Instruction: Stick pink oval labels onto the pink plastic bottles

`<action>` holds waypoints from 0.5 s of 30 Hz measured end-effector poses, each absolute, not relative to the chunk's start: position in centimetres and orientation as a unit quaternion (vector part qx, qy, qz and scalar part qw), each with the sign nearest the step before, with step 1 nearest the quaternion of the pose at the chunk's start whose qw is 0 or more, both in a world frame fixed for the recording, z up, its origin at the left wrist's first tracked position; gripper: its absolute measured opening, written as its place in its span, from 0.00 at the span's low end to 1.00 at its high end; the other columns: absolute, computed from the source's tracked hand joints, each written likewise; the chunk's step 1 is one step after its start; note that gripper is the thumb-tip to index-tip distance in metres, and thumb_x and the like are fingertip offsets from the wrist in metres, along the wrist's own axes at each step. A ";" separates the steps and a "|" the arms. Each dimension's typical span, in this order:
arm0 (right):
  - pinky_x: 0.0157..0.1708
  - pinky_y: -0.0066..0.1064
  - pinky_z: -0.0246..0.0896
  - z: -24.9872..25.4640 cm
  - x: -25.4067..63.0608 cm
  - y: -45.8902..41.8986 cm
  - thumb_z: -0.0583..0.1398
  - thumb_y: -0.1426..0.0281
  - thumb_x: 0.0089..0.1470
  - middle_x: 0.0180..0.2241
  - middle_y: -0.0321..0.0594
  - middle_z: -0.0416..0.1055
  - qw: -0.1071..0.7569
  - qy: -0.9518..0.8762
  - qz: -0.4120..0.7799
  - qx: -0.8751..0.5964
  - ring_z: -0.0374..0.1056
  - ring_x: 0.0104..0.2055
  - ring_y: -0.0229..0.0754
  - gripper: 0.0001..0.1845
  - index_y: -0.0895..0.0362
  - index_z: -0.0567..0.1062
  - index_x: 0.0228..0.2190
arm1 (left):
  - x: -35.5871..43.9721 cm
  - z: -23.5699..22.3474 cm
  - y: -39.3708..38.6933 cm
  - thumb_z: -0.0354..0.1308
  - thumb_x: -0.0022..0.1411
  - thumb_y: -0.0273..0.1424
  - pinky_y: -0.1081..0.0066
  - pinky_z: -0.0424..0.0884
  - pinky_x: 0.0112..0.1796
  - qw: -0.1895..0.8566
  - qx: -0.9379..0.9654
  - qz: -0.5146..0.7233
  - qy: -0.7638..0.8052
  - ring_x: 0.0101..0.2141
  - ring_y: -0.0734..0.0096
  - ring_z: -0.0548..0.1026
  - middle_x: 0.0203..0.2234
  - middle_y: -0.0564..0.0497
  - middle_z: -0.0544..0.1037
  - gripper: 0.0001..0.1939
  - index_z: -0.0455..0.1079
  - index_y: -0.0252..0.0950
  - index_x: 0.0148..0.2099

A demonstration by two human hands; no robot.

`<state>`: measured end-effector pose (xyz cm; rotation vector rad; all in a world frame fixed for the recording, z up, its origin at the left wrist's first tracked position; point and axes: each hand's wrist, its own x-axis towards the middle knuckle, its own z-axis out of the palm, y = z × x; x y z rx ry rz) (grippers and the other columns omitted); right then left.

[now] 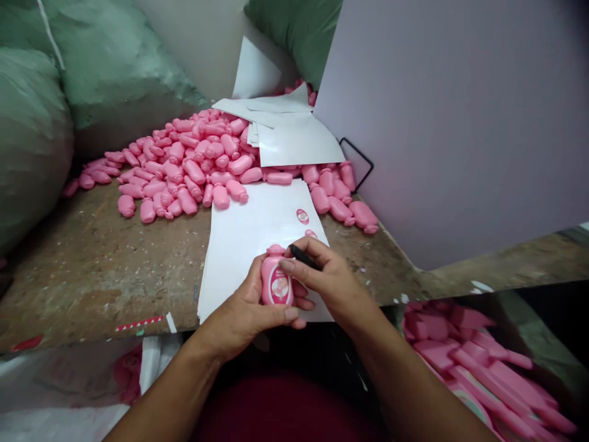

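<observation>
My left hand (246,307) is wrapped round a small pink plastic bottle (266,283), held upright above the front of the table. An oval pink-and-white sticker (280,288) sits on the bottle's front. My right hand (332,270) grips a black pen-like tool (304,257) between thumb and fingers; its exact kind I cannot make out. The right thumb touches the sticker's upper edge. Under both hands lies a stack of white sticker sheets (246,227), with two oval stickers (302,216) visible on the top one.
A heap of pink bottles (184,166) covers the back of the worn wooden table (96,258). Loose white sheets (297,144) lie on it. Green sacks (105,73) stand at left, a pale panel (451,123) at right. Pink plastic pieces (488,362) fill a sack below right.
</observation>
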<state>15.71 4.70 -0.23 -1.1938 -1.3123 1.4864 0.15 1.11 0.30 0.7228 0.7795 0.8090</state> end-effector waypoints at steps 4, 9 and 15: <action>0.22 0.27 0.45 -0.9 16.2 5.3 0.67 0.56 0.48 0.25 0.30 0.62 0.438 -0.483 0.590 -0.476 0.52 0.24 0.32 0.17 0.56 0.71 0.26 | -0.4 0.0 1.4 0.70 0.55 0.29 0.72 0.77 0.36 0.821 0.278 0.368 0.336 0.40 0.68 0.80 0.41 0.49 0.77 0.30 0.61 0.40 0.57; 0.21 0.28 0.44 -1.8 17.2 5.2 0.67 0.58 0.49 0.27 0.32 0.64 0.459 -0.506 0.539 -0.492 0.52 0.24 0.33 0.14 0.54 0.73 0.29 | -1.0 -0.2 2.2 0.55 0.68 0.43 0.68 0.77 0.33 0.834 0.204 0.390 0.332 0.36 0.63 0.82 0.38 0.44 0.80 0.19 0.64 0.37 0.54; 0.23 0.29 0.49 -2.8 19.4 5.1 0.64 0.54 0.54 0.23 0.31 0.60 0.469 -0.513 0.484 -0.532 0.54 0.24 0.36 0.15 0.53 0.74 0.30 | -10.5 1.6 -3.3 0.65 0.58 0.45 0.71 0.75 0.35 0.662 0.349 0.318 0.582 0.33 0.65 0.81 0.34 0.47 0.82 0.26 0.71 0.41 0.56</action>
